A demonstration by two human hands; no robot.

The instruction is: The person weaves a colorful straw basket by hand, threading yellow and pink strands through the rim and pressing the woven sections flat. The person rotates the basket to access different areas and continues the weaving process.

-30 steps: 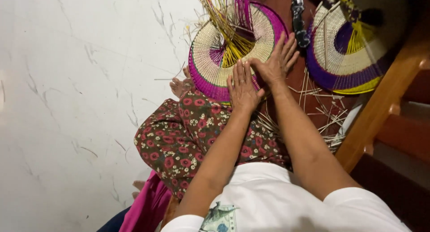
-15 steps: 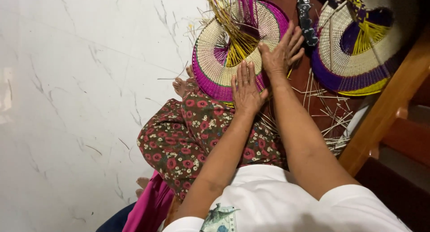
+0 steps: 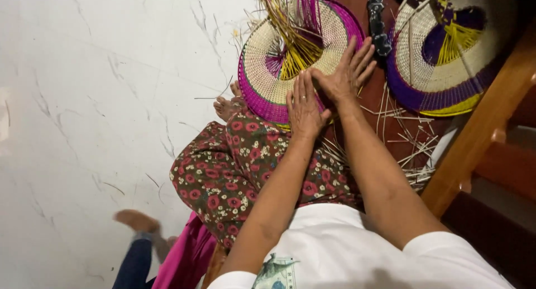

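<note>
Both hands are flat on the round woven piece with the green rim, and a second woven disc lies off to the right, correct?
Not quite: the head view shows the rim of the round woven piece under the left hand and right hand is magenta-purple, not green. The rest holds: both hands lie on it, and a second woven disc lies to the right.

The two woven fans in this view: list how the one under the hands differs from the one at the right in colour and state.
The fan under the hands has a magenta rim; the right fan has a violet rim with a yellow edge. Both the left hand and the right hand press on the first; nobody touches the second. Long loose strands rise from the first; the second shows a shorter yellow sheaf. Both are round, pale-bodied, with yellow strands at the centre.
</note>
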